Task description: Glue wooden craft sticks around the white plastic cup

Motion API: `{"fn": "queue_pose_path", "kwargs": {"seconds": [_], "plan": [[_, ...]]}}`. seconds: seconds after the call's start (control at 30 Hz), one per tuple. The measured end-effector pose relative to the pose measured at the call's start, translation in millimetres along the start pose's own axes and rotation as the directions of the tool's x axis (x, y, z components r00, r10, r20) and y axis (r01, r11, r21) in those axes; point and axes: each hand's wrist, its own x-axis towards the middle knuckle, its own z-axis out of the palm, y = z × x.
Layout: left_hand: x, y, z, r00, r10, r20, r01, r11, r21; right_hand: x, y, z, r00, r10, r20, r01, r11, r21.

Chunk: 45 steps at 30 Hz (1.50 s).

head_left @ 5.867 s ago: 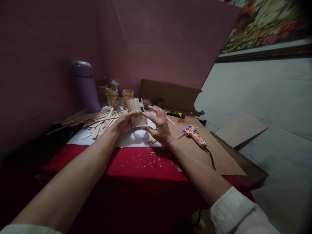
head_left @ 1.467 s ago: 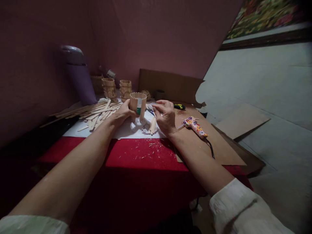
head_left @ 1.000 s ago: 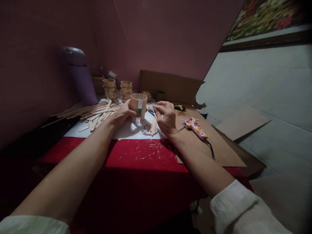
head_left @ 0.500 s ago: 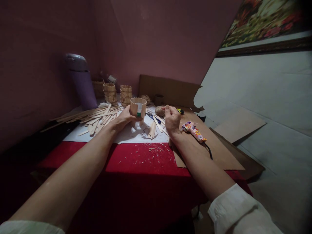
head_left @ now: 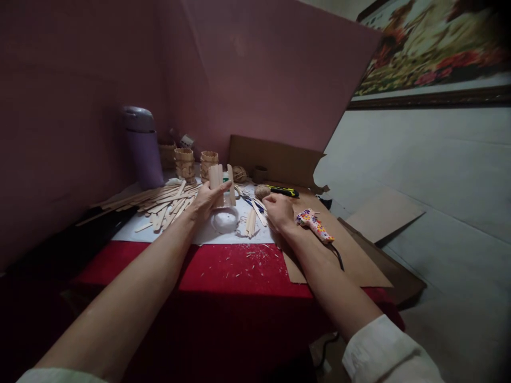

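My left hand (head_left: 209, 198) is wrapped round a clear plastic cup (head_left: 225, 186) with a green label. Flat craft sticks (head_left: 216, 183) stand upright along part of its side, leaving a gap where the plastic shows. Below it on the white paper lies a round, clear plastic piece (head_left: 224, 220). My right hand (head_left: 280, 210) is closed, its fingertips curled in beside the loose craft sticks (head_left: 250, 222); what they hold, if anything, is hidden. Close behind that hand are a ball of twine (head_left: 262, 191) and a black and yellow utility knife (head_left: 284, 191).
A flower-patterned glue gun (head_left: 314, 225) lies on cardboard (head_left: 351, 260) at the right. Loose craft sticks (head_left: 167, 205) are heaped at the left, before a purple flask (head_left: 144, 151). Finished stick-covered cups (head_left: 184, 165) stand behind. Wood scraps litter the red cloth (head_left: 235, 266).
My left hand has turned the cup, so its open rim no longer faces me and the stick-covered side shows. My right hand has lowered from its raised pinch, uncovering the utility knife. The view has shifted slightly.
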Motion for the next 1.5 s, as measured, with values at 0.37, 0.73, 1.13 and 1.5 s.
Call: {"fn": "queue_pose_path", "kwargs": {"seconds": [0.37,0.73,1.13,1.5], "plan": [[13,-14,0.1,0.961,0.265,-0.084,-0.243,0.948,0.207,-11,-3,6,0.994,-0.02,0.108,0.031,0.994,-0.103],[4,-14,4.2,0.963,0.265,-0.043,-0.241,0.924,0.297,-4,0,5,0.972,0.116,0.204,-0.205,0.843,0.498],[-6,-2,8.0,0.938,0.323,-0.124,-0.25,0.881,0.402,-4,-2,9,0.986,0.03,0.165,-0.121,0.809,0.575],[-49,8,46.6,0.748,0.652,0.124,-0.61,0.601,0.516,-7,-15,-4,0.989,-0.034,0.141,-0.069,0.743,0.666]]}}
